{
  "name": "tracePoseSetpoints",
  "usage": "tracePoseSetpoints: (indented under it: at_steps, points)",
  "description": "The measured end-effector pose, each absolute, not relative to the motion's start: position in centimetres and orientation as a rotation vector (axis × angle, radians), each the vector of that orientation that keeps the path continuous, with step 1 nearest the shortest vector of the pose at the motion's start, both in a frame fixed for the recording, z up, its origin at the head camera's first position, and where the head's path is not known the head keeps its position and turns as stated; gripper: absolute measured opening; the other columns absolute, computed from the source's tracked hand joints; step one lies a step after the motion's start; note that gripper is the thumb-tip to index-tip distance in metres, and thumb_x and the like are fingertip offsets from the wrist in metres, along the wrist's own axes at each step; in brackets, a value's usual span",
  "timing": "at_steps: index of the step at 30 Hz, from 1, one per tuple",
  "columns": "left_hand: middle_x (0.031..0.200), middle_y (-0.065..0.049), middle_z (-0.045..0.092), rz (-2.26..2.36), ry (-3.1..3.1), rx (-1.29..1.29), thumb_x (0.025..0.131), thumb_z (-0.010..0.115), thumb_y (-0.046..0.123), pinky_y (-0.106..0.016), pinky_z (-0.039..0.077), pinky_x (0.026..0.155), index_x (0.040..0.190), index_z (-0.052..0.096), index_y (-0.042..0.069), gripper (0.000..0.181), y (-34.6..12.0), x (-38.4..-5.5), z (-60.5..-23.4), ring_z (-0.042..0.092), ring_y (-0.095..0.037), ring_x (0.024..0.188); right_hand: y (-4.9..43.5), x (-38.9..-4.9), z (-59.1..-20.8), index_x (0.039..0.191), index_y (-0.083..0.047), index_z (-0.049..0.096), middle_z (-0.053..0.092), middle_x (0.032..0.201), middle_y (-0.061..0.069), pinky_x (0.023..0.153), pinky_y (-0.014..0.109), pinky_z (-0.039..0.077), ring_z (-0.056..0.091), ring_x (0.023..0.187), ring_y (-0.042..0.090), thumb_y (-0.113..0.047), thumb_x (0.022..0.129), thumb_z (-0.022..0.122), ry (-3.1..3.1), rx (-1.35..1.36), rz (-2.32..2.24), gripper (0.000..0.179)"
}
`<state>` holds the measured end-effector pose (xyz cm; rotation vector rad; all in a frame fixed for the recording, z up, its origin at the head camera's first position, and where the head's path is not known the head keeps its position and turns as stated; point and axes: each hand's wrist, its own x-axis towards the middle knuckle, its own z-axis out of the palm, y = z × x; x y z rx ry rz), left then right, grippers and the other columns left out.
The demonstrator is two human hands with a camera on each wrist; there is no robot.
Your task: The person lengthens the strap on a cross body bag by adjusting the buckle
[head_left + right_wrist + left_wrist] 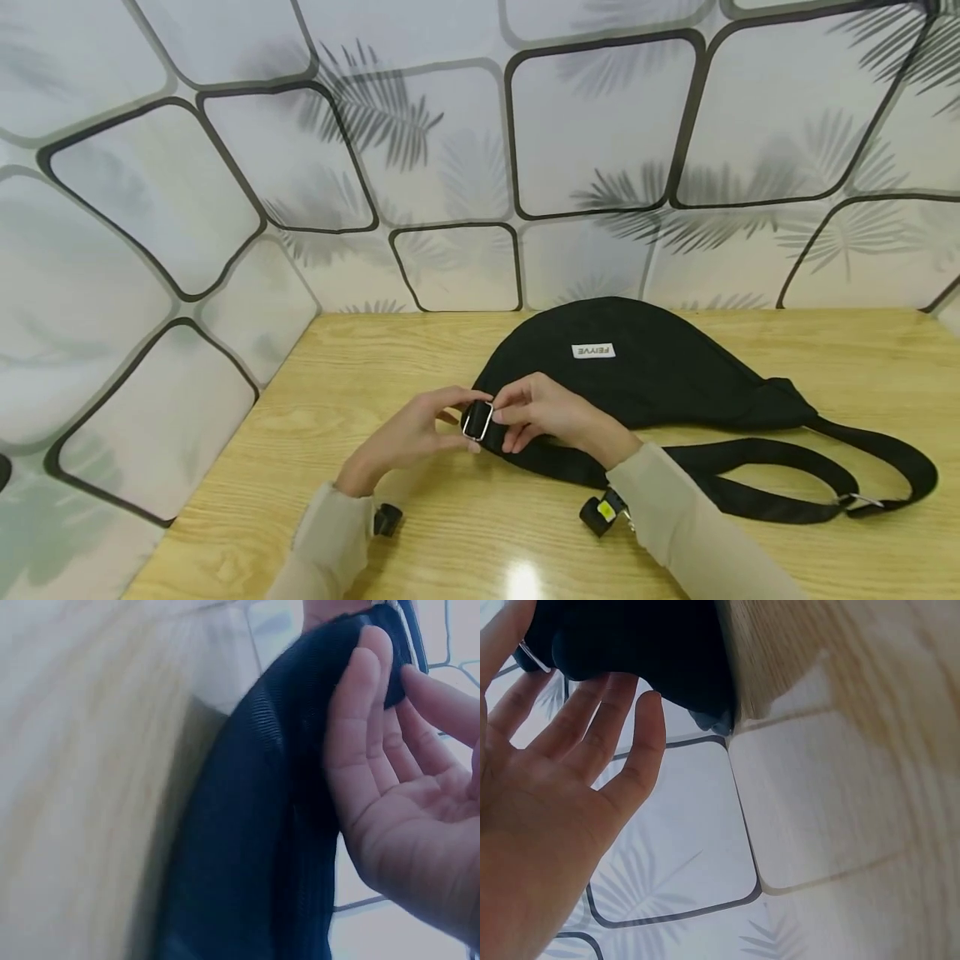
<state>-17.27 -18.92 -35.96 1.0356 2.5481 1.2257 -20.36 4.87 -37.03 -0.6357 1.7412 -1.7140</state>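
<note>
A black fabric sling bag (637,383) with a small white label (593,351) lies on the table. At its left end a silver slide buckle (489,422) carries a black webbing strap (494,436). My left hand (405,433) holds the buckle from the left, thumb at its lower edge and index finger at its upper edge. From the right, my right hand (558,417) pinches the strap beside the buckle between thumb and fingers. The right wrist view shows the strap (300,667) running past the fingertips. In the left wrist view, black fabric (645,645) covers the fingertips.
The bag's long strap (780,504) loops out to the right, with a second metal buckle (862,500) on it. A wooden table (300,467) bears everything. Behind and to the left stand patterned panels (450,267). Black bands (597,517) sit at both wrists.
</note>
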Motion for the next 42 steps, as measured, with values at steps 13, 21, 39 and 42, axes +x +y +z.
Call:
tracePoseSetpoints:
  at_steps: [13,21,39,42]
  points:
    - [0.129,-0.014,0.063,1.258,2.482,1.036,0.090,0.078,0.008,-0.044,0.053,0.092,0.141,0.056,-0.002,0.057,-19.3,-17.4,-36.1,0.060,-0.029,0.113,5.9,-20.3,-36.8,0.092,0.005,0.066,0.063,0.067,0.006,0.051,0.024,0.052,0.066,0.054,0.014,0.001,0.097,0.060,1.877,-0.764,-1.465,0.009]
    - [0.127,-0.012,0.065,1.276,2.466,1.015,0.089,0.079,0.008,-0.046,0.054,0.091,0.140,0.058,-0.001,0.056,-19.2,-17.2,-36.2,0.061,-0.027,0.111,5.3,-20.2,-36.9,0.089,0.007,0.066,0.064,0.065,0.003,0.051,0.023,0.052,0.064,0.053,0.012,0.003,0.098,0.058,1.863,-0.780,-1.536,0.013]
    - [0.130,-0.012,0.065,1.239,2.548,1.071,0.088,0.080,0.009,-0.046,0.054,0.088,0.138,0.060,-0.001,0.054,-19.1,-17.3,-36.1,0.062,-0.024,0.109,6.6,-20.7,-36.3,0.088,0.002,0.066,0.065,0.065,0.005,0.049,0.023,0.051,0.065,0.052,0.012,0.001,0.097,0.059,1.992,-0.818,-1.309,0.011]
    - [0.128,-0.012,0.066,1.242,2.548,1.080,0.088,0.080,0.008,-0.045,0.055,0.087,0.137,0.060,-0.002,0.054,-19.0,-17.3,-36.1,0.062,-0.023,0.108,6.5,-20.6,-36.3,0.088,0.002,0.065,0.063,0.064,0.004,0.050,0.025,0.051,0.065,0.053,0.013,0.001,0.098,0.058,1.990,-0.848,-1.336,0.012]
